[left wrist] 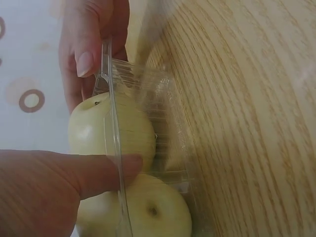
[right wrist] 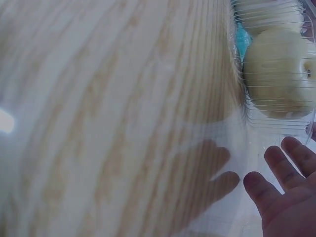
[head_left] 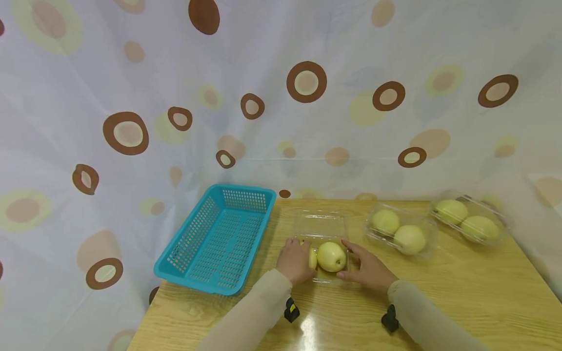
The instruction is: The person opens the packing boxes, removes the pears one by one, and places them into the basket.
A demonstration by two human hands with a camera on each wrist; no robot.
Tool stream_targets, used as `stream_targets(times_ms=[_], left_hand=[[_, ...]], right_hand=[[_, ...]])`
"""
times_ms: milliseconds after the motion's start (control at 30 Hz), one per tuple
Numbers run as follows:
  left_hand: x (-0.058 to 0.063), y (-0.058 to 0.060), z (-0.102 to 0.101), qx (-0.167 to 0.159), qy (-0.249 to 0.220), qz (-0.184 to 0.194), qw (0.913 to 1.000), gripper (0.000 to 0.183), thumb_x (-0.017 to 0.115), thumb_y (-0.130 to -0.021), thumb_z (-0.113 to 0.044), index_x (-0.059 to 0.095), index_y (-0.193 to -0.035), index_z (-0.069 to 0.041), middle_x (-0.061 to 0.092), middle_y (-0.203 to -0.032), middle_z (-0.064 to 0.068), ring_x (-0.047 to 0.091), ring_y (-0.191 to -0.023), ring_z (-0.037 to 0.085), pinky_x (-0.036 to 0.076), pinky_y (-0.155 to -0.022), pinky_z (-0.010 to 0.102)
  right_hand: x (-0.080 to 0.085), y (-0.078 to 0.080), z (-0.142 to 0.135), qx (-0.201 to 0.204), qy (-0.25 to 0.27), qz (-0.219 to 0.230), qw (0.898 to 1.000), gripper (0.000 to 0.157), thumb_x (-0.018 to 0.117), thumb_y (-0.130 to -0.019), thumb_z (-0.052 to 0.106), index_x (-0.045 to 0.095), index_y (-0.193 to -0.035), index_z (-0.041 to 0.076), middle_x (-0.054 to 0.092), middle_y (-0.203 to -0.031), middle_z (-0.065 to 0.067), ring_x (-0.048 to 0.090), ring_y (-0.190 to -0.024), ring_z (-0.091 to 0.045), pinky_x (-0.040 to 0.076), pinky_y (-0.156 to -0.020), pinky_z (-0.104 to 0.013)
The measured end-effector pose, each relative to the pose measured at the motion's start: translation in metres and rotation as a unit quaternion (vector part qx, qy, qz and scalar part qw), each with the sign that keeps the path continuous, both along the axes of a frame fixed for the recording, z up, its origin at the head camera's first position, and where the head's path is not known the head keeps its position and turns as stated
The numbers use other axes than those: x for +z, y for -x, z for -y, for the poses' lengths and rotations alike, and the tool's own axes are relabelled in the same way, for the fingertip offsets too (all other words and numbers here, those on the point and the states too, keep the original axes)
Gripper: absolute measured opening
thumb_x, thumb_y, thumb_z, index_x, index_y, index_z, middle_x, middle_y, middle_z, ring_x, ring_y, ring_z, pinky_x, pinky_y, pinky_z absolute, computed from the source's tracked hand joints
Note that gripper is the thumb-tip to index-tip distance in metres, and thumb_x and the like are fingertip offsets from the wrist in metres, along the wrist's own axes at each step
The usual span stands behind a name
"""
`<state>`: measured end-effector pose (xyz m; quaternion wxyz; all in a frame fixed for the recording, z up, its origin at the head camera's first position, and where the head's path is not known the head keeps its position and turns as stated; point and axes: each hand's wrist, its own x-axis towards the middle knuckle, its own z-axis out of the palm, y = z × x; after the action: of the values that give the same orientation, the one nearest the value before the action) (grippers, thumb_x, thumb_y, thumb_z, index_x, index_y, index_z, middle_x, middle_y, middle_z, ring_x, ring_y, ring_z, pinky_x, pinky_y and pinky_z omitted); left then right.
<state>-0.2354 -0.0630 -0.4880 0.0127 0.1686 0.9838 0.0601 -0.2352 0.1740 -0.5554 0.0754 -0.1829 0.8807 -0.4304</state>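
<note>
A clear plastic clamshell box (head_left: 322, 225) lies with its lid folded back, holding two pale yellow round fruits. My left hand (head_left: 295, 261) grips the left fruit (head_left: 312, 258), covering most of it. Its thumb (left wrist: 106, 173) lies across the fruits in the left wrist view. The other fruit (head_left: 331, 257) sits beside it in the box, its dimple facing me. At the box's right end is my right hand (head_left: 369, 267), with thumb and fingers spread apart around the corner. The right wrist view shows these fingers (right wrist: 284, 170) loosely extended close to the box wall.
To the left stands a blue perforated basket (head_left: 259, 239) on the wooden table (head_left: 439, 302). Back right are two more clear boxes, one holding fruits (head_left: 410, 239), the farther one also holding fruits (head_left: 480, 229). A dotted curtain (head_left: 272, 73) hangs behind the table.
</note>
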Motion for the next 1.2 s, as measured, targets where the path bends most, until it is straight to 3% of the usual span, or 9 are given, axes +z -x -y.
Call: stream_targets(times_ms=[267, 667, 1200], left_hand=[[-0.005, 0.002, -0.005, 0.0, 0.014, 0.022, 0.9996, 0.078, 0.083, -0.071, -0.042, 0.052, -0.135, -0.011, 0.058, -0.113, 0.01, 0.053, -0.104, 0.025, 0.05, -0.084, 0.038], [-0.011, 0.004, -0.003, -0.006, -0.036, 0.013, 0.9993, 0.073, 0.085, -0.069, -0.032, 0.055, -0.132, -0.01, 0.059, -0.115, 0.011, 0.055, -0.105, 0.025, 0.051, -0.083, 0.04], [0.008, -0.003, 0.005, -0.026, -0.066, -0.002, 0.9975, 0.079, 0.084, -0.068, -0.029, 0.051, -0.137, -0.01, 0.055, -0.125, 0.014, 0.053, -0.11, 0.028, 0.051, -0.085, 0.039]], right_hand=[[0.0, 0.0, 0.0, 0.0, 0.002, 0.0, 1.0, 0.099, 0.074, -0.075, 0.057, 0.026, -0.153, 0.02, 0.029, -0.154, -0.01, 0.027, -0.139, -0.04, 0.028, -0.104, -0.064], [0.004, -0.001, -0.001, 0.004, 0.005, 0.003, 1.0, 0.099, 0.074, -0.075, 0.057, 0.025, -0.153, 0.018, 0.029, -0.154, -0.011, 0.028, -0.138, -0.04, 0.029, -0.104, -0.063], [0.006, 0.002, -0.002, 0.015, 0.0, 0.008, 1.0, 0.1, 0.073, -0.075, 0.059, 0.025, -0.153, 0.018, 0.029, -0.154, -0.011, 0.029, -0.138, -0.04, 0.03, -0.103, -0.064]])
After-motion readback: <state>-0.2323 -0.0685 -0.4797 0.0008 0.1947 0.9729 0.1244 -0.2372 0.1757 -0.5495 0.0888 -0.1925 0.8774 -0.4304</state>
